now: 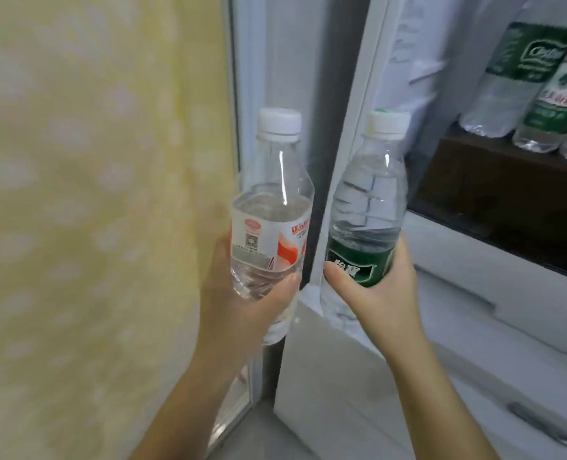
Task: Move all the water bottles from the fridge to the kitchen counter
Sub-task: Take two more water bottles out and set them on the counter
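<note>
My left hand (242, 303) grips a clear water bottle with a red-and-white label and white cap (270, 207), held upright in front of the fridge's left edge. A second water bottle with a green label and white cap (368, 207) is held by my right hand (375, 293), tilted slightly right. Both bottles are outside the fridge, side by side and apart. In the open fridge (351, 94) at upper right, a large green-labelled bottle (521, 74) and a smaller green-and-white-labelled bottle (554, 107) stand on a dark shelf (494, 167). Part of another bottle shows at the right edge.
A yellow patterned curtain or wall (93, 194) fills the left side. White fridge drawers (474, 293) sit below the dark shelf. Grey floor (252, 436) shows at the bottom between my arms.
</note>
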Motion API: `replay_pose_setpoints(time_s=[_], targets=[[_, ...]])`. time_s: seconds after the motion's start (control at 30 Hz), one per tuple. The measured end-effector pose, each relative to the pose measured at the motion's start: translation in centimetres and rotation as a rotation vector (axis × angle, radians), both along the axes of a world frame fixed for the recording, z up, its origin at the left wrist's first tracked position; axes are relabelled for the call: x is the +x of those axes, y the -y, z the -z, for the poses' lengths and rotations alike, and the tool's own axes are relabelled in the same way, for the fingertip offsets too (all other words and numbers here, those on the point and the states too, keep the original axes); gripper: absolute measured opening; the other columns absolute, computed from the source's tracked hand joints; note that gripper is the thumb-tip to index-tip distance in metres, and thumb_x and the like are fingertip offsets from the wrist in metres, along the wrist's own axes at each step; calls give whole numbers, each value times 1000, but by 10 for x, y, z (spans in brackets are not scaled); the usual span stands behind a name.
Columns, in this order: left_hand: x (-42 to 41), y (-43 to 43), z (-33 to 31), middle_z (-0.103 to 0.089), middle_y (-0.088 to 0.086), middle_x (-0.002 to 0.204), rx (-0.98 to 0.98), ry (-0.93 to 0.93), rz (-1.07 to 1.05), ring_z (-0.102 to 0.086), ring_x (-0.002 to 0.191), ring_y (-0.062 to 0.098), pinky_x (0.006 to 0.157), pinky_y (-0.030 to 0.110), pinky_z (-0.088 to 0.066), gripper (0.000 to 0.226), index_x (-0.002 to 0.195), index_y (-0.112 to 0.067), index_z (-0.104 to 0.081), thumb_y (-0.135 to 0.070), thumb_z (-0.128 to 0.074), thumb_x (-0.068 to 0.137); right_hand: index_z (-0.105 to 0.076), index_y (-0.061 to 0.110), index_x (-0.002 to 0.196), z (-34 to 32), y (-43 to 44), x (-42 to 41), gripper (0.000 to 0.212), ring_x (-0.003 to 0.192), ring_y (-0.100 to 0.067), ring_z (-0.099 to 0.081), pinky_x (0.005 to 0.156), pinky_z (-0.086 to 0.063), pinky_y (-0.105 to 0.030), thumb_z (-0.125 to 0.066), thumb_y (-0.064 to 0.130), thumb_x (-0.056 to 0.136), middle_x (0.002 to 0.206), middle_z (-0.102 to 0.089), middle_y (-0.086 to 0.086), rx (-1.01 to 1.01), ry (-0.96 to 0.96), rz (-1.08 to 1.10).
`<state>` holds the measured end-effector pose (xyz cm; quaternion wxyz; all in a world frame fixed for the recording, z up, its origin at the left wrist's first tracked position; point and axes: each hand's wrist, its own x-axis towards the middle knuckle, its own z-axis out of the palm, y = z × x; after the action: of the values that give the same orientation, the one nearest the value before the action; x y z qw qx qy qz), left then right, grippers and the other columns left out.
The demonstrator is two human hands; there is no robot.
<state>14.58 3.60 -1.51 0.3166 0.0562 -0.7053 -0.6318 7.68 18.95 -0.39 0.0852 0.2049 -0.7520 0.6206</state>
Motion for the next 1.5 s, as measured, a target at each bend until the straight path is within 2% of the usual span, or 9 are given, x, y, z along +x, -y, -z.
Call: replay_pose_setpoints(time_s=[0.17, 0.3, 0.57, 0.73, 0.9, 1.07, 1.23, 1.37, 1.5], targets=[[91, 42, 19, -70, -15, 99, 31, 27, -216, -70, 87, 5, 67, 13, -53, 65, 116, -27, -54, -41, -79, 58, -52, 36, 110, 23, 52, 54, 56, 93, 1, -67, 73, -50, -12, -85, 19, 68, 101, -68, 21, 28, 59, -196], [169, 73, 30, -70, -19, 95, 46, 50, -392, -69, 81, 2, 64, 12, -51, 60, 110, -32, -54, -44, -75, 55, -52, 34, 113, 35, 100, 109, 59, 93, 4, -66, 73, -53, -16, -86, 17, 68, 100, -66, 27, 59, 95, -326], [334, 124, 44, -69, -24, 93, 54, 89, -674, -68, 82, -2, 65, 11, -51, 57, 107, -36, -53, -48, -73, 55, -50, 32, 105, 45, 185, 242, 59, 84, 8, -65, 69, -46, -5, -83, -2, 69, 90, -66, 31, 15, 115, -603], [433, 146, 41, -70, -23, 92, 61, 54, -833, -69, 82, -1, 64, 9, -50, 55, 105, -35, -53, -46, -74, 55, -52, 35, 106, 49, 234, 333, 55, 88, 0, -68, 72, -52, -15, -82, 21, 62, 96, -69, 23, 14, 132, -750], [503, 159, 39, -69, -25, 95, 86, 62, -999, -68, 85, -4, 65, 7, -50, 59, 110, -38, -54, -50, -73, 56, -51, 32, 108, 45, 276, 393, 57, 87, 3, -67, 67, -50, -11, -84, 6, 69, 95, -67, 25, 47, 120, -923], [546, 166, 42, -71, -23, 92, 139, 58, -1164, -69, 83, -3, 64, 9, -51, 55, 107, -32, -58, -47, -74, 57, -47, 40, 110, 45, 316, 437, 61, 92, 6, -65, 72, -52, -14, -85, 13, 70, 98, -63, 33, 102, 73, -1105], [582, 179, 48, -71, -25, 84, 245, 66, -1378, -69, 77, -4, 60, 10, -51, 46, 98, -33, -59, -17, -86, 64, -48, 36, 115, 46, 365, 481, 63, 97, 0, -66, 75, -53, -15, -85, 8, 72, 103, -66, 26, 82, 64, -1354], [612, 186, 44, -74, -15, 86, 250, -14, -1525, -71, 78, 2, 64, 12, -52, 45, 101, -26, -60, -12, -79, 63, -50, 30, 120, 49, 402, 520, 64, 99, -6, -68, 77, -56, -22, -86, 9, 71, 106, -67, 18, 104, 77, -1557], [642, 183, 47, -74, -12, 92, 233, -75, -1724, -71, 84, 5, 70, 14, -52, 52, 109, -23, -60, -14, -78, 61, -49, 34, 117, 55, 429, 565, 65, 97, 4, -65, 76, -51, -13, -87, 13, 69, 104, -66, 26, 133, 56, -1735]])
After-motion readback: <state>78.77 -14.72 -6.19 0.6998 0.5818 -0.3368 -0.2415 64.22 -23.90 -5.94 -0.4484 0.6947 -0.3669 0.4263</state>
